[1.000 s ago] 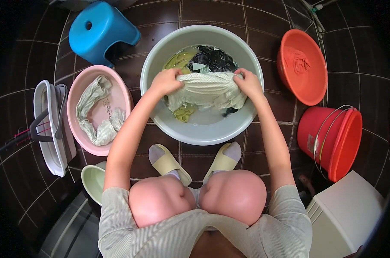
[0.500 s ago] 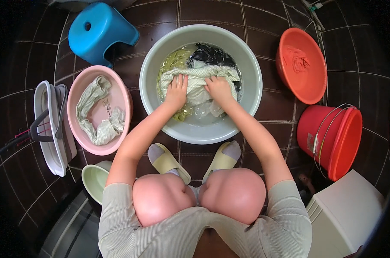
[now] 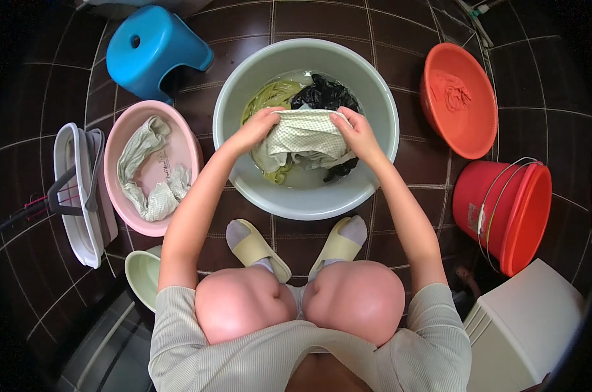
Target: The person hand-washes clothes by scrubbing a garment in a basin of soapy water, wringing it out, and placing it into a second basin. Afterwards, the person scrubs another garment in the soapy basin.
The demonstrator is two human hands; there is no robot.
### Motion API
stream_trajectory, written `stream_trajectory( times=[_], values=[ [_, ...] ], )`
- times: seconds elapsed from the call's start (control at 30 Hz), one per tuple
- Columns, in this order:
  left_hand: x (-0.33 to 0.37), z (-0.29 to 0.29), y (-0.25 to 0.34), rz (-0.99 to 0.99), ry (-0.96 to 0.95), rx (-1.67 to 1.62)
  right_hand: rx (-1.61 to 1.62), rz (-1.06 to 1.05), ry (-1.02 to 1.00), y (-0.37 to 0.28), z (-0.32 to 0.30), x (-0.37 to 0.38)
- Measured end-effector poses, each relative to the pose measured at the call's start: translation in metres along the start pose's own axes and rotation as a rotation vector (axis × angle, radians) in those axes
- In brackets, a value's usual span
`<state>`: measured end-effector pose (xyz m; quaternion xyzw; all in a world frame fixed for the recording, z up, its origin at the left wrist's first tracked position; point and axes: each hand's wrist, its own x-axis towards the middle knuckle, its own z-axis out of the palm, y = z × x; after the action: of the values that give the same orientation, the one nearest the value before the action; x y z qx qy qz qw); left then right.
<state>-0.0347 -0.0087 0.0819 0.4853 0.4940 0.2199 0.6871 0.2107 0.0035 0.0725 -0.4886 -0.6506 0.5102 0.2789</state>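
Note:
A pale cloth with small dots (image 3: 307, 134) is stretched between my two hands above a large grey-green basin (image 3: 388, 124). My left hand (image 3: 259, 129) pinches its upper left corner, and my right hand (image 3: 361, 136) grips the upper right one between thumb and fingers. The lower part of the cloth hangs in loose folds toward the water. In the basin, yellow-green fabric (image 3: 276, 95) lies at the left. Black fabric (image 3: 328, 93) sits at the far right side, partly covered by the held cloth.
A pink tub (image 3: 113, 176) with a twisted pale cloth (image 3: 134, 163) stands at left, near a blue stool (image 3: 139, 52), a white folded basin (image 3: 74, 196) and a green bowl (image 3: 142, 274). At right are an orange basin (image 3: 465, 124), a red bucket (image 3: 492, 209) and a white box-like object (image 3: 531, 320).
Both hands have lifted the dotted cloth from the water and now hold its upper edge taut. Before, they pressed on it from above with spread fingers.

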Motion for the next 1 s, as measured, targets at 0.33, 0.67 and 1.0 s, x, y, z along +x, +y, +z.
stream_trajectory(
  times=[0.33, 0.67, 1.0],
  values=[
    [0.04, 0.016, -0.05, -0.061, 0.308, 0.589, -0.715, 0.039, 0.039, 0.025, 0.022, 0.016],
    [0.066, 0.035, -0.104, 0.112, 0.582, 1.381, -1.158, -0.238, 0.14, 0.072, 0.096, 0.034],
    [0.055, -0.012, -0.082, -0.222, 0.303, -0.049, -0.169, 0.155, 0.286, 0.039, 0.066, 0.046]
  ],
)
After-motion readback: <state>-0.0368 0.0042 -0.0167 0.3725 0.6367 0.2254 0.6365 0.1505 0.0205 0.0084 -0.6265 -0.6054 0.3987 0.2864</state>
